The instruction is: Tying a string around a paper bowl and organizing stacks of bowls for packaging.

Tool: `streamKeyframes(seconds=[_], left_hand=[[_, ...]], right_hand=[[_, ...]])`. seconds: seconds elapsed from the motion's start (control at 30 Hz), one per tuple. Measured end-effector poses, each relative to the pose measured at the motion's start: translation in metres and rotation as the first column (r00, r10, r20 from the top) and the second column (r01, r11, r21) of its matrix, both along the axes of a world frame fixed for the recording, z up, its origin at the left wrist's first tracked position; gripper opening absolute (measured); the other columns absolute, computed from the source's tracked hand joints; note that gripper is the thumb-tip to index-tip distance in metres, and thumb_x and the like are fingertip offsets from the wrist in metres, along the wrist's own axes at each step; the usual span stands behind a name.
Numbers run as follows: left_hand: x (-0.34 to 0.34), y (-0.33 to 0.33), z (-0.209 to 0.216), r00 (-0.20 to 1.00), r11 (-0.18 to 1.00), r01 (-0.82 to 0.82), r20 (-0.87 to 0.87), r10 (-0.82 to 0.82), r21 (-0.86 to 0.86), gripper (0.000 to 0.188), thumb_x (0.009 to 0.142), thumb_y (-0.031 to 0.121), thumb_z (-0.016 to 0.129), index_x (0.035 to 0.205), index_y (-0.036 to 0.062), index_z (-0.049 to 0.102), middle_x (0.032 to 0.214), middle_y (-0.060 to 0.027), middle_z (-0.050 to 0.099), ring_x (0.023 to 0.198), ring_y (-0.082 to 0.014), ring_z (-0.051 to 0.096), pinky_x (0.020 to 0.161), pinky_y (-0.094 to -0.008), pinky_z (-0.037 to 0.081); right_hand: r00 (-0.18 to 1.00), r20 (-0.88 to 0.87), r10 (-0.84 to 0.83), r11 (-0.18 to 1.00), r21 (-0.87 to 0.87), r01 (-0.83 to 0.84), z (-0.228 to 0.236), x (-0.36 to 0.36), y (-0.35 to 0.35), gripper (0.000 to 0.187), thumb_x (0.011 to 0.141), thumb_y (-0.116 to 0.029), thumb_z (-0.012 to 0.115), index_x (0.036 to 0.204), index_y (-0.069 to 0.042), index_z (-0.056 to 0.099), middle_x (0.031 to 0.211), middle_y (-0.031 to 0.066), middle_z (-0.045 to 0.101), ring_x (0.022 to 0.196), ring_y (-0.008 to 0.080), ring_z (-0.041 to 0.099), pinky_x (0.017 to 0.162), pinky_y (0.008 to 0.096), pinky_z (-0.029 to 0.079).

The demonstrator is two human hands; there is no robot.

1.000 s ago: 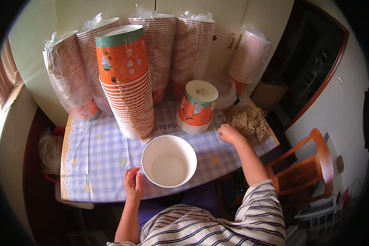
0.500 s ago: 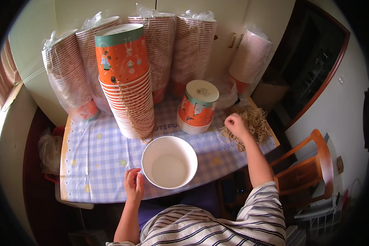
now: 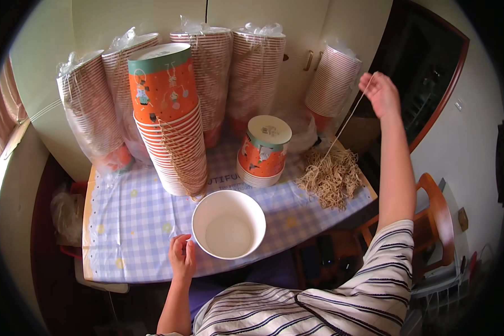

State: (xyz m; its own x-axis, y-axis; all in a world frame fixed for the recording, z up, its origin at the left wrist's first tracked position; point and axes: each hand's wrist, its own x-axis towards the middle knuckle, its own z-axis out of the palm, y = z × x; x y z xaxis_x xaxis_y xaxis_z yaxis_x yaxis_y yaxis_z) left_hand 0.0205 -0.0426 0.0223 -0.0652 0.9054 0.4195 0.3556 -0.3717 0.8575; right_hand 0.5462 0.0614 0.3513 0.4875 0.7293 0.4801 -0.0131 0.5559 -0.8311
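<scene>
Up high with the right hand (image 3: 382, 96), far beyond and right of the white bucket (image 3: 228, 232); pinching a tan strand (image 3: 350, 115) between thumb and fingers, drawn straight down to the tangled heap (image 3: 333, 182) behind and right of the bucket; holding nothing visible in the left hand (image 3: 182, 257), relaxed and half curled just left of the bucket, too near to tell touch from gap.

Plenty done, judging by the tall stack (image 3: 171, 145) behind and left of the bucket, already hung with cords (image 3: 176, 157) down one side; hard to tell for the short stack (image 3: 263, 151), behind and slightly right of the bucket; no cord to be seen on the bucket itself, mouth up on the checked tablecloth (image 3: 140, 229); strand not yet free of the heap.

Compared with half a second ago, lifted the right hand well clear of the heap; stretched out a strand; left bucket and left hand nearly unmoved.
</scene>
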Motion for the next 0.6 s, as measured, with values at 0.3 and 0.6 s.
streamKeyframes(seconds=[0.3,0.6], left_hand=[[0.0,0.001,-0.005,1.0,1.0,-0.01,0.019,0.011,-0.014,0.015,0.087,0.012,0.058,0.097,0.0007,0.062,0.093,-0.009,0.058,0.067,-0.0146,0.052,0.059,-0.0258,0.042],[-0.001,0.002,-0.004,1.0,0.999,-0.03,0.001,0.03,-0.011,0.013,0.085,0.008,0.06,0.096,0.0008,0.061,0.09,-0.009,0.058,0.064,-0.0144,0.053,0.058,-0.0253,0.043]], right_hand=[[0.995,-0.057,-0.083,0.983,0.161,0.091,0.112,0.026,0.001,0.013,0.09,-0.009,0.053,0.093,0.003,0.056,0.09,0.0149,0.062,0.075,0.0204,0.06,0.073,0.0351,0.051],[0.976,0.155,-0.15,0.979,0.161,0.125,0.136,-0.024,-0.024,0.017,0.086,-0.011,0.061,0.097,0.001,0.054,0.084,0.0114,0.062,0.044,0.0057,0.033,0.041,0.0203,0.028]])
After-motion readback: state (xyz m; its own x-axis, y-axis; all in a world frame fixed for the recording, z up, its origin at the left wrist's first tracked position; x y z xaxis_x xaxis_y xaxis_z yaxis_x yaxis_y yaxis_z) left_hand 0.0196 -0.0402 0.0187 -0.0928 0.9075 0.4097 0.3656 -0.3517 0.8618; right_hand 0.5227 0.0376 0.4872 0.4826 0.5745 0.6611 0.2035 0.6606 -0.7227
